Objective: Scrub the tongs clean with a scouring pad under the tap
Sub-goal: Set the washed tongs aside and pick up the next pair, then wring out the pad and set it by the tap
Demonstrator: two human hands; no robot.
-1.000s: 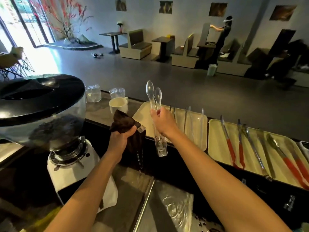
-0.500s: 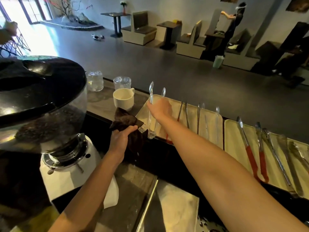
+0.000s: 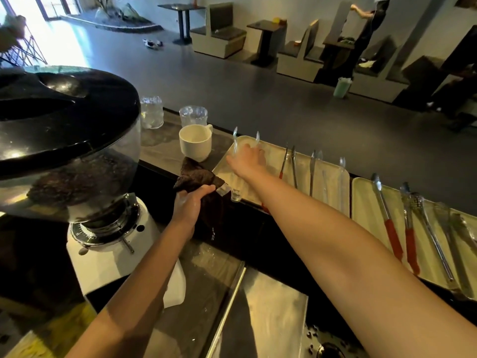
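A pale tag on the dark scouring pad (image 3: 196,177) is too blurred to read. The left hand (image 3: 186,206) curls its fingers round the pad, just left of the tray (image 3: 303,177). The clear plastic tongs (image 3: 235,144) sit over the tray's left end, their middle hidden under the right hand (image 3: 246,162). I cannot tell whether that hand grips them.

A café: bean grinder (image 3: 77,156), booth seats (image 3: 219,40) beyond (small tables (image 3: 265,24) between)

A coffee grinder (image 3: 77,151) with a dark hopper stands at the counter's left end. A white cup (image 3: 195,143) sits near the far edge, with two clear glasses (image 3: 152,112) behind it. A metal tray (image 3: 303,174) lies right of the cup. A second tray (image 3: 364,202) beside it carries red-handled tongs (image 3: 387,220).
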